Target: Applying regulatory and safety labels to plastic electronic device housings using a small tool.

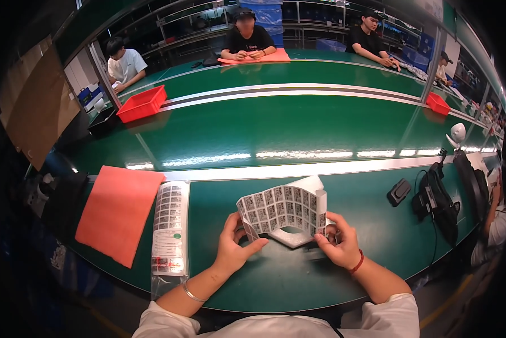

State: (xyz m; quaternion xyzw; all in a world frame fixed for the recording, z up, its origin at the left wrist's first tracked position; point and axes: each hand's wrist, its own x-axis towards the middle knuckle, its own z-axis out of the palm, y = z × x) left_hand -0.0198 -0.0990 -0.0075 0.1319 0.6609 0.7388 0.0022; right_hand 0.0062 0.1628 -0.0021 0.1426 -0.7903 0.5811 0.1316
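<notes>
Between my two hands a sheet of printed labels (pixel 281 205) is held up and bent into a curve, its rows of small grey stickers facing me. My left hand (pixel 234 246) grips its left edge, with the thumb stretched inward below the sheet. My right hand (pixel 338 241) pinches the right edge, where the sheet curls over. Behind and below the sheet, a white piece (pixel 291 242) shows near the table; I cannot tell whether it is part of the same stack. Some fingers of both hands are hidden behind the sheet.
Left of my hands lie a clear bag of label sheets (pixel 170 225) and an orange foam sheet (pixel 119 208). To the right are a small black device (pixel 398 192) and a black strapped item (pixel 436 203) with a cable. Red bins (pixel 143 105) stand beyond; several people work across the green table (pixel 224 135).
</notes>
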